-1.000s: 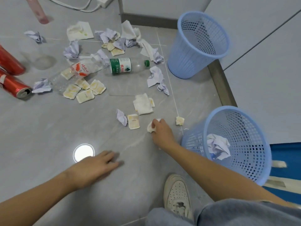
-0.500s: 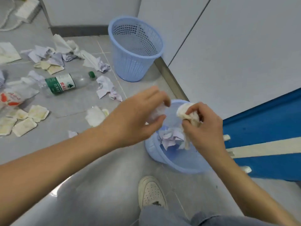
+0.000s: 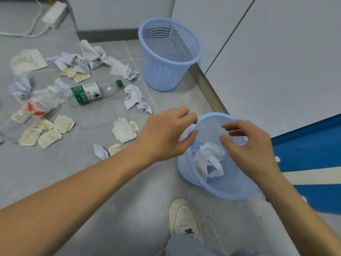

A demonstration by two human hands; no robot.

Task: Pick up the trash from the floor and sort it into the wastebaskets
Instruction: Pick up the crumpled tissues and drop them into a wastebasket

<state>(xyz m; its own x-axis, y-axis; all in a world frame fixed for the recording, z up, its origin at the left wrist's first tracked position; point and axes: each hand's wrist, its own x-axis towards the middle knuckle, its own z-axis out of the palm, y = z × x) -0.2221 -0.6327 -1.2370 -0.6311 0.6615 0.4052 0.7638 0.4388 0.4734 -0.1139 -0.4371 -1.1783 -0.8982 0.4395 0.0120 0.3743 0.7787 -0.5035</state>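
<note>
Two blue mesh wastebaskets stand by the wall. The near wastebasket [image 3: 238, 187] holds crumpled paper [image 3: 209, 159]. The far wastebasket [image 3: 166, 71] looks empty. My left hand [image 3: 166, 133] hovers at the near basket's left rim, fingers apart, holding nothing. My right hand [image 3: 252, 146] hangs over the same basket, fingers spread and empty. On the floor to the left lie crumpled paper balls [image 3: 135, 98], a green-labelled plastic bottle [image 3: 92, 92], a folded tissue [image 3: 124, 132] and several yellowish packets [image 3: 48, 137].
A white power strip [image 3: 54, 14] with its cable lies at the far left by the wall. My white shoe [image 3: 184, 218] stands on the grey floor just below the near basket. A blue mat [image 3: 313, 145] with a pale stripe lies to the right.
My right hand picked a tissue off the floor and carried it over the near basket; both hands have now let go and are empty. The view swung right, then back.
</note>
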